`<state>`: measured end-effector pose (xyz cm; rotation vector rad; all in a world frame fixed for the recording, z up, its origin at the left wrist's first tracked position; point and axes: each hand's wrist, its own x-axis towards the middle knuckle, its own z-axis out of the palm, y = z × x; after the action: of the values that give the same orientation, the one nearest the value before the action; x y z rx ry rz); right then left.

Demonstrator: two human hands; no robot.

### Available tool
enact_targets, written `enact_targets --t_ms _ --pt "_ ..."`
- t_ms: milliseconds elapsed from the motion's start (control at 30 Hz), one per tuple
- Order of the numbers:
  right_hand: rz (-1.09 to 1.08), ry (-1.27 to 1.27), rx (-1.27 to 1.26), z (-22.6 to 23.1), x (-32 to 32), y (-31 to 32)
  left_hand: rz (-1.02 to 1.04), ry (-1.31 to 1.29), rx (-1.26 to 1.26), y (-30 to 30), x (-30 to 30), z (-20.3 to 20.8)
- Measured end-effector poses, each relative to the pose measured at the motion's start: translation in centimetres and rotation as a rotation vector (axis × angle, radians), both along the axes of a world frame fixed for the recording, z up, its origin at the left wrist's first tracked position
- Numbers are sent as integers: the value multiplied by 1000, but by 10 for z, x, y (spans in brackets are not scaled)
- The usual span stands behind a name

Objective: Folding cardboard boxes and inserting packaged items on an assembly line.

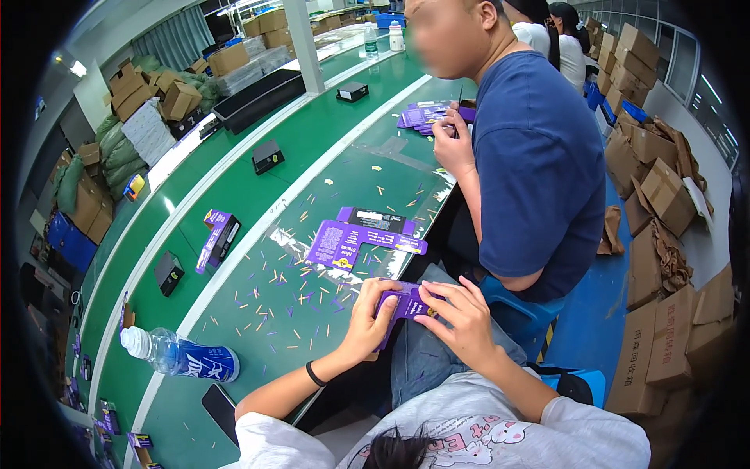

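My left hand (367,316) and my right hand (461,316) both hold a flat purple cardboard carton (404,303) over my lap, just off the near edge of the green table (258,344). The left fingers curl round the carton's left end, the right fingers press on its right part. A black band sits on my left wrist. On the table just ahead lies a stack of unfolded purple carton blanks (355,238), with a dark one on top at the back.
A person in a blue shirt (539,164) sits close on my right, handling purple blanks (426,116). Small paper scraps litter the table. A water bottle (181,356) and a black phone (220,410) lie at the near left. Small boxes ride the green belt (215,234). Cardboard boxes (664,258) pile up at right.
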<state>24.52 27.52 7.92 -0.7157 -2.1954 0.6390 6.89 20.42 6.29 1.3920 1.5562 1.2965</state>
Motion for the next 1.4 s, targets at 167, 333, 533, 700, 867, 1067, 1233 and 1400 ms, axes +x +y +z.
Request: enact_targets --t_ms 167,333,533,700,867,1067,1233,1400 --pt "64 -41 -61 -8 2 9 -11 282 105 2 11 10" --pt "113 79 124 -9 4 23 4 260 130 10 12 6" --pt "89 104 61 -7 -2 29 17 220 103 16 10 9" --pt "17 160 -142 -2 -8 28 31 216 132 20 9 11" --pt "11 185 -205 -6 -10 28 38 189 117 21 11 11" --pt "12 194 -31 -16 -8 32 52 136 65 26 13 7" --pt "29 220 -29 -19 -17 38 117 138 26 28 6 2" --pt "84 313 -326 -28 -31 36 129 120 70 24 -3 -23"
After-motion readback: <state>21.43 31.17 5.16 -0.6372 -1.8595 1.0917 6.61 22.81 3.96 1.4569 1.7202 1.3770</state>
